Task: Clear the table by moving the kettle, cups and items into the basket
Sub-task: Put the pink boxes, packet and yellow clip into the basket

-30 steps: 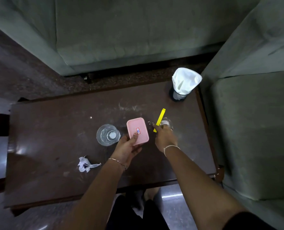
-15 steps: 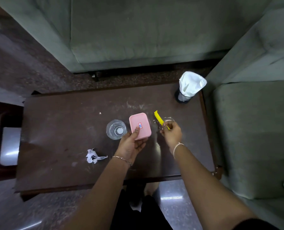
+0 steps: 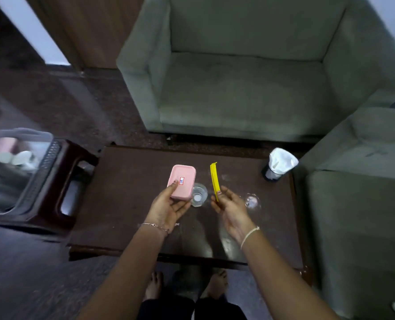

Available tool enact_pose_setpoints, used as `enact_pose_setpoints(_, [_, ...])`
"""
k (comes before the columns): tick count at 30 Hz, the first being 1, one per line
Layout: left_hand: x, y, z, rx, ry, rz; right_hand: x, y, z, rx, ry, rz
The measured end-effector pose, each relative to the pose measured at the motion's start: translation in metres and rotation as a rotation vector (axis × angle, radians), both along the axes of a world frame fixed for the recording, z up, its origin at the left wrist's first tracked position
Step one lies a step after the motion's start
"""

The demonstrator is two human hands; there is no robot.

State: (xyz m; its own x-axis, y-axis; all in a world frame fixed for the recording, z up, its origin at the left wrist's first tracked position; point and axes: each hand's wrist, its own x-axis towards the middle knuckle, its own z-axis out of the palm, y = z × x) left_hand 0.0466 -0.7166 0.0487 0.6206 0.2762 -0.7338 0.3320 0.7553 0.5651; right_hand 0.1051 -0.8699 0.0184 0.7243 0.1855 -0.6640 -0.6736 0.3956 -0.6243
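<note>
In hand above the table [image 3: 127, 192]: pink box [image 3: 182, 182], yellow stick [image 3: 214, 181]; basket [image 3: 43, 168] to your left.
Your left hand [image 3: 168, 207] cups the box, thumb on its lid; it looks light, stiff, smooth. Your right hand [image 3: 230, 207] pinches the thin stick's lower end. Grip both firmly.

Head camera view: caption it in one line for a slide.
Clearing up: left hand holds a pink box, right hand a yellow strip, over a dark table.
</note>
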Motion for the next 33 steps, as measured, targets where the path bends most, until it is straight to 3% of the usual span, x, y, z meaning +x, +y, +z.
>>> enact_pose_setpoints(5, [-0.046,0.059,0.03,-0.019,-0.087,0.119,-0.034,0.06,0.038,-0.038,-0.072,0.223])
enact_pose_setpoints(21, [-0.242,0.283,0.074,0.158,-0.145,0.29,-0.2,0.312,0.091,0.072,-0.125,0.578])
enact_pose_setpoints(33, [-0.25,0.391,0.062,0.135,-0.13,0.449,-0.191,0.442,0.1,0.033,-0.149,0.735])
